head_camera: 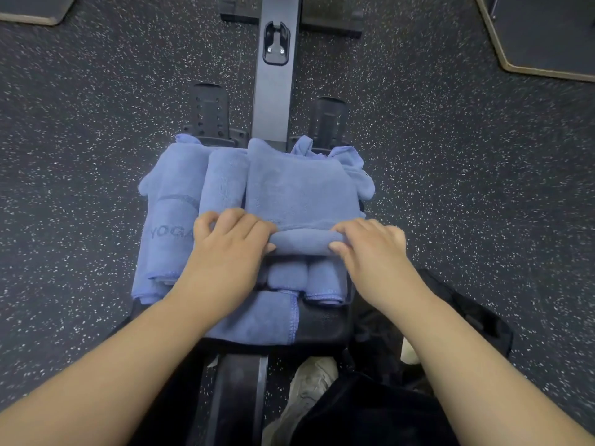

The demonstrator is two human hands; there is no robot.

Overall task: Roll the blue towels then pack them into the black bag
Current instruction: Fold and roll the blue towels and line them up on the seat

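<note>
Gym: rowing machine [273, 91], speckled rubber floor [450, 156]

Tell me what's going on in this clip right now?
A person is rolling a blue towel on a rowing machine seat. Both hands grip the rolled near edge: the left hand at its left end, the right hand at its right end. Most of that towel is still flat. Two finished rolls lie under it, and a towel marked YOGA lies to the left. A black bag sits on the floor beside the person's right arm; no towel shows in it.
</note>
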